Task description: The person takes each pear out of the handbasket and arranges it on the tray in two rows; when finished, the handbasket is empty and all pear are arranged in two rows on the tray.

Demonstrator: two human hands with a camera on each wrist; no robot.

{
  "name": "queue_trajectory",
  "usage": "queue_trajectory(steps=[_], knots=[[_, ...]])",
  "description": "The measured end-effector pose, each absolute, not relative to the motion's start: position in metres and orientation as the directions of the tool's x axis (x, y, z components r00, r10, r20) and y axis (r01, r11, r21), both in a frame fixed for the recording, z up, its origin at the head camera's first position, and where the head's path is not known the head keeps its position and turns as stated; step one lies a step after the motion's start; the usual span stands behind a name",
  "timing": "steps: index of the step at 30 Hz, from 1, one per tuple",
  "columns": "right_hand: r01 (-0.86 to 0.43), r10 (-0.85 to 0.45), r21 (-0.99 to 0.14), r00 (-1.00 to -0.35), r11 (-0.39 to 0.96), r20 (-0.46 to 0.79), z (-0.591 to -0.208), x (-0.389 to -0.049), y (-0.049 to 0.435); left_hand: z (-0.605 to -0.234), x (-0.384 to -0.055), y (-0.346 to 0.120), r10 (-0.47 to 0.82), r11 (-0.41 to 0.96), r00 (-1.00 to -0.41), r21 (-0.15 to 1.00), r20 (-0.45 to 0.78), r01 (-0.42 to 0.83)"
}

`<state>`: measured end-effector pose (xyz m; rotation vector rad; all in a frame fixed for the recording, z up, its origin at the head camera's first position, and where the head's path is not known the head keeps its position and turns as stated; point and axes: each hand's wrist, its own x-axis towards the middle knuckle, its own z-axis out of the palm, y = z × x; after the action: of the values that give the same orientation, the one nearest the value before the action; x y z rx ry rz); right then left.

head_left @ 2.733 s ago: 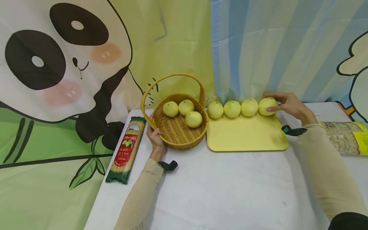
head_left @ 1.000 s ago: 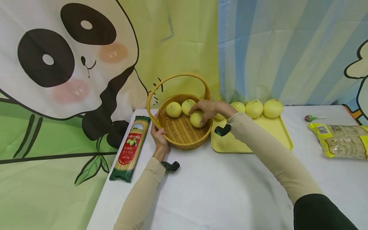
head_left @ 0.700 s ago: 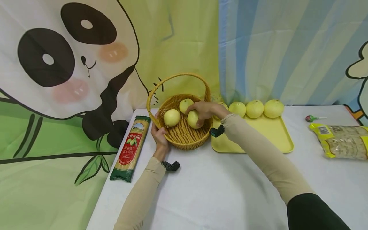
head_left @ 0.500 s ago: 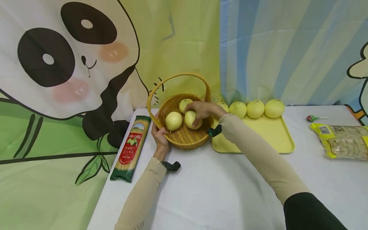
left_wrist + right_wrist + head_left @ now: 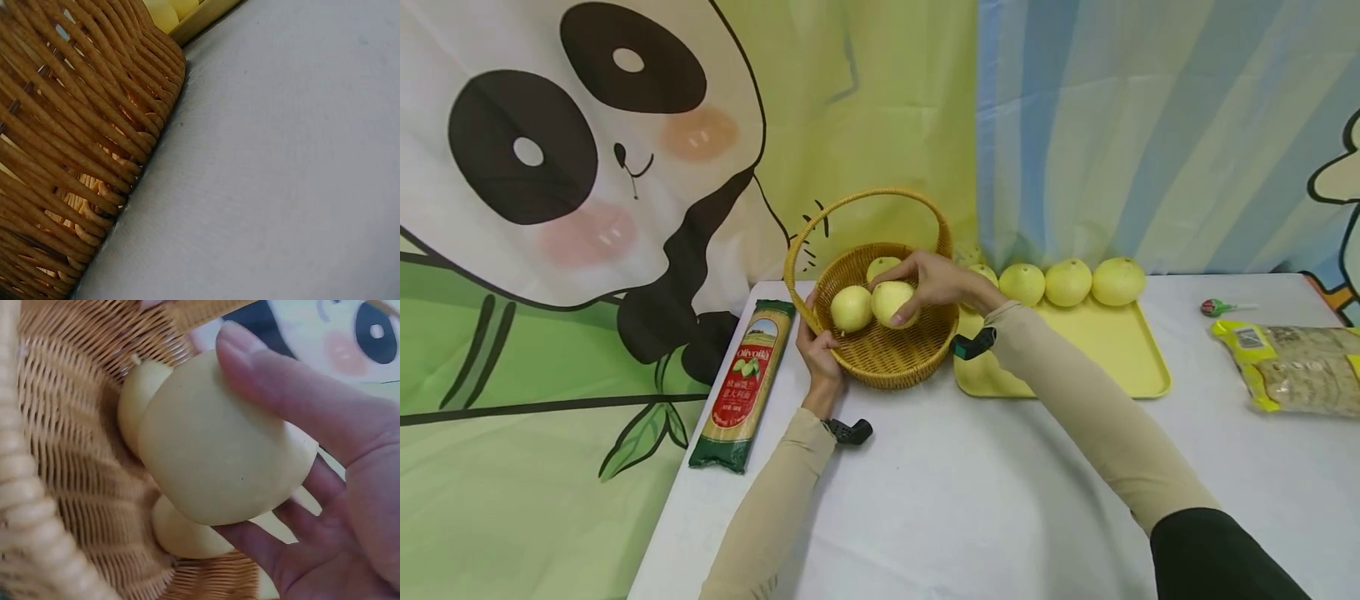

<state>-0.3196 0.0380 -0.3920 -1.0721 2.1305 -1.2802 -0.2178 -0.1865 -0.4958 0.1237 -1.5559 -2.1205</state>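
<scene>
My right hand (image 5: 936,279) grips a pale yellow pear (image 5: 893,304) inside a round wicker basket (image 5: 891,379). In the right wrist view, the thumb lies over the top of the pear (image 5: 219,444) and the other fingers curl beneath it. Two more pears sit in the basket: one (image 5: 852,309) just left of the held pear, and one (image 5: 882,267) behind it, partly hidden by my right hand. My left hand (image 5: 820,354) holds the basket's left side by the foot of the tall handle, thumb on the rim. The left wrist view shows the woven basket wall (image 5: 81,125) on the table.
Right of the basket, a yellow tray (image 5: 1105,350) bears several pears (image 5: 1069,282) along its back edge. A spaghetti pack (image 5: 742,387) lies at left. A lollipop (image 5: 1213,307) and a yellow-edged clear bag (image 5: 1292,367) lie at right. A printed curtain (image 5: 865,100) hangs behind.
My right hand has left the rightmost pear on the tray, reached into the basket and shifted the gripped pear left. The basket's left pear has moved forward. My left hand has stayed on the basket.
</scene>
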Motion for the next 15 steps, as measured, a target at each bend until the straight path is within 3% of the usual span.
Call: queue_trajectory(steps=[8, 15], knots=[[-0.432, -0.701, -0.873, -0.695, 0.229, 0.160, -0.373, -0.300, 0.074, -0.493, -0.218, -0.186, -0.458, -0.215, -0.858, 0.908, 0.231, 0.359], [-0.448, -0.636, -0.877, -0.732, 0.176, 0.246, -0.367, -0.285, 0.109, -0.496, -0.219, -0.185, -0.459, -0.239, -0.858, 0.898, 0.231, 0.369]])
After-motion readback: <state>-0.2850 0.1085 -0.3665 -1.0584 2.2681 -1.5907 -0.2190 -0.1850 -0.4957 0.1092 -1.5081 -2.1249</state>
